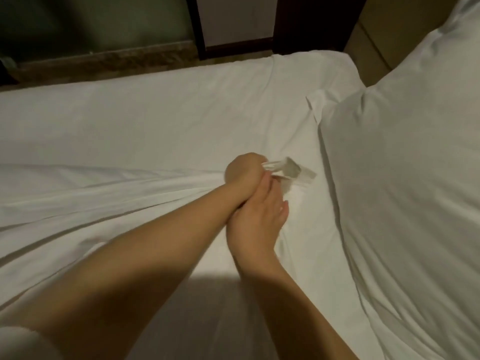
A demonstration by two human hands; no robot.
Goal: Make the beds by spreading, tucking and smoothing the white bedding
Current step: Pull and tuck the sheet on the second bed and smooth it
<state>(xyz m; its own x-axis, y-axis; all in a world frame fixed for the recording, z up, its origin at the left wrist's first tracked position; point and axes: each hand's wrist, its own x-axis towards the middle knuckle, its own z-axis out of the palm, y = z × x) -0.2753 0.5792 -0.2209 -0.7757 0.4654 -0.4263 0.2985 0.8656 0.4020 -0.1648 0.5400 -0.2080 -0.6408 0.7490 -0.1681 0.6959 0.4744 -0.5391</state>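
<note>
We find the sheet [155,120] spread over the bed. It lies flat toward 12 o'clock, w/ taut folds [104,188] running from centre out to 9 o'clock. The left hand [244,170], at centre, is fisted round a bunch [288,170] of sheet edge, whose loose end sticks out toward 3 o'clock. The right hand [255,214] lies just below at 6 o'clock, touching it. Its fingers look mostly straight on the sheet, but blur and the left fist hide the thumb side, so we cannot tell if it grips or only presses. The pillow [402,178] sits at 3 o'clock, near the hands but not touching. Risks, in our judgement:
(1) The pull comes from one point only, so the folds poss. set as creases instead of clearing. Cause: narrow grip, no spread.
(2) A hard tug toward 3 o'clock may drag the far edge at 12 o'clock off the mattress. That tuck is not visible to us.
(3) The bunch may slip from the fist, leaving slack at centre.
(4) Hands nearing the pillow could shove it askew vs. the headboard [376,35] at 1 o'clock.
Rec.: widen the grip and smooth w/ a flat palm toward 9 o'clock.
</note>
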